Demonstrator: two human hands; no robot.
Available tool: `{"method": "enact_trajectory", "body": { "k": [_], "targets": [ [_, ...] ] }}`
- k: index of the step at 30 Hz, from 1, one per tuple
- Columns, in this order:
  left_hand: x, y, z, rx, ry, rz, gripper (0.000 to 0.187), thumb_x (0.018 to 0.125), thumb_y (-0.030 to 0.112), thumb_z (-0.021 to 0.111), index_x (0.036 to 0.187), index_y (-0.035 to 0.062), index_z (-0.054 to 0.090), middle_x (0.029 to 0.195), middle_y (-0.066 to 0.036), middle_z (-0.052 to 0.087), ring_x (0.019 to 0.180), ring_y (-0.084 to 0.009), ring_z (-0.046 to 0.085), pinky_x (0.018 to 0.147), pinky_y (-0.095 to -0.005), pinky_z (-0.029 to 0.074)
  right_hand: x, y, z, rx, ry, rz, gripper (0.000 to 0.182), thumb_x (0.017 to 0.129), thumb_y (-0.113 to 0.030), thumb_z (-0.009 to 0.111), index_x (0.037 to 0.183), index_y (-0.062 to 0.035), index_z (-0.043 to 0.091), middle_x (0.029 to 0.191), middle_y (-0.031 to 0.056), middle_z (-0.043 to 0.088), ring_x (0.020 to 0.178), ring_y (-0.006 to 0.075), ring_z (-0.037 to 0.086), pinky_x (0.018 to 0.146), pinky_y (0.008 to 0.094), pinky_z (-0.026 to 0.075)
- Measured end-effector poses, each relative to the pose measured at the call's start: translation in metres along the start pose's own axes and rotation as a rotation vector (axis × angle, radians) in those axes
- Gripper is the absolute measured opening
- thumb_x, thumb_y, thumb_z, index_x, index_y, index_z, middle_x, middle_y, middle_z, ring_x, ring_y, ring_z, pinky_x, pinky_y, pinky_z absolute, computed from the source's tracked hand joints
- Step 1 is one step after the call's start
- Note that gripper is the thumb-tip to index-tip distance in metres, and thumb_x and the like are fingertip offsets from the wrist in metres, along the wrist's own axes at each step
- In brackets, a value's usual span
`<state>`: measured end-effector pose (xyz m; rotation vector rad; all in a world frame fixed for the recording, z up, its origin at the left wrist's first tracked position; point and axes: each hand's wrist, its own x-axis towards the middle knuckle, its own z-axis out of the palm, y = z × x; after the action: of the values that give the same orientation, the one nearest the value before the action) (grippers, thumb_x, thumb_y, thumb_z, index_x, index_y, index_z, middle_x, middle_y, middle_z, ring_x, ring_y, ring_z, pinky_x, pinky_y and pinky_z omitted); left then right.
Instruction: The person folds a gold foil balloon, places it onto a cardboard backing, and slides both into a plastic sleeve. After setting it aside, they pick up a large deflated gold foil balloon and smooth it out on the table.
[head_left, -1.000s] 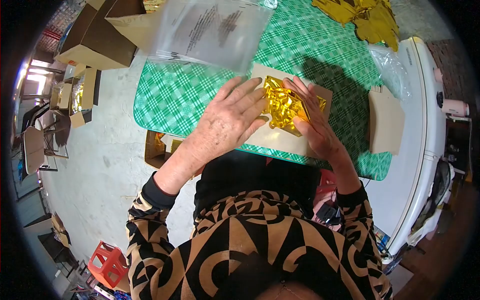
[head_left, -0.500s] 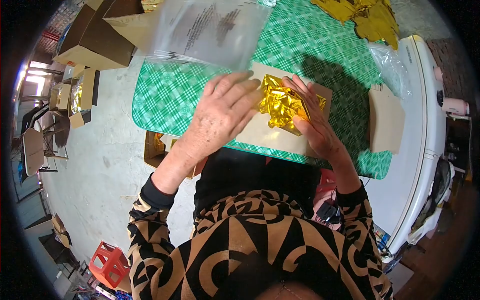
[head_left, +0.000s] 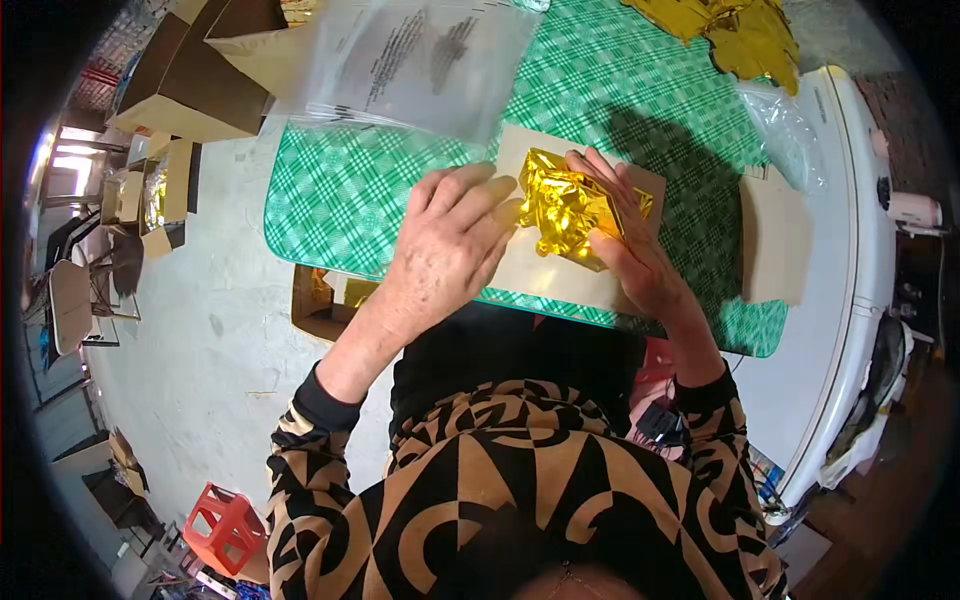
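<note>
Crinkled shiny gold foil [head_left: 566, 212] lies over a beige cardboard sheet [head_left: 530, 268] near the table's front edge. My right hand [head_left: 640, 255] grips its right side, thumb in front and fingers behind. A flat edge stands between that thumb and the fingers. On the foil's left, my left hand [head_left: 445, 235] has its fingers bent, with the tips close to or at the foil's edge. Its thumb and whatever it may pinch are hidden from view.
The table has a green checked cover [head_left: 335, 190]. Clear plastic bags [head_left: 400, 60] lie at the back left, more gold foil [head_left: 755, 45] at the back right, and a cardboard piece [head_left: 775, 240] on the right. An open carton [head_left: 318, 310] stands below the table's front edge.
My left hand has shifted slightly down, and its fingers are more curled beside the foil. My right hand and the foil have barely moved.
</note>
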<state>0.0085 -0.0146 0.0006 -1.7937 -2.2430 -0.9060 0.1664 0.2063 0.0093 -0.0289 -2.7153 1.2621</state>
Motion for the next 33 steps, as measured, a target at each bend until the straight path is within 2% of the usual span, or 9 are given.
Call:
{"method": "enact_trajectory", "body": {
  "k": [11,20,23,33],
  "targets": [
    [-0.021,0.027,0.002,-0.051,0.005,-0.107,0.036,0.088,0.01,0.078,0.123,0.0067,0.072,0.13,-0.007,0.068,0.129,-0.0302,0.059,0.11,-0.0482,0.04,-0.001,0.0,0.0,0.028,0.006,0.017,0.071,0.098,-0.031,0.043,0.162,-0.0017,0.033,0.167,0.0181,0.036,0.161,0.0362,0.021,0.132,0.0498,0.003],
    [-0.024,0.042,0.015,0.175,0.022,-0.181,0.04,0.09,0.027,0.078,0.126,0.0105,0.072,0.141,-0.009,0.06,0.137,-0.0328,0.049,0.114,-0.0524,0.036,-0.001,0.002,0.002,0.049,0.015,0.018,0.072,0.096,-0.028,0.045,0.162,-0.0026,0.032,0.168,0.0184,0.035,0.161,0.0364,0.021,0.132,0.0492,0.001],
    [-0.021,0.047,0.018,0.176,0.032,-0.219,0.044,0.09,0.03,0.077,0.128,0.0092,0.071,0.143,-0.01,0.058,0.137,-0.0342,0.047,0.114,-0.053,0.035,-0.001,0.0,0.001,0.035,0.006,0.023,0.073,0.095,-0.027,0.045,0.163,-0.002,0.031,0.168,0.0189,0.035,0.161,0.0366,0.021,0.132,0.0493,0.001],
    [-0.017,0.047,0.02,0.154,0.028,-0.28,0.055,0.092,0.031,0.074,0.139,0.0047,0.064,0.145,-0.012,0.056,0.139,-0.0357,0.046,0.114,-0.0533,0.033,0.0,-0.002,0.001,0.027,0.007,0.035,0.074,0.095,-0.027,0.045,0.163,-0.0006,0.031,0.168,0.0192,0.034,0.161,0.037,0.02,0.132,0.0502,0.001]
  ]
}}
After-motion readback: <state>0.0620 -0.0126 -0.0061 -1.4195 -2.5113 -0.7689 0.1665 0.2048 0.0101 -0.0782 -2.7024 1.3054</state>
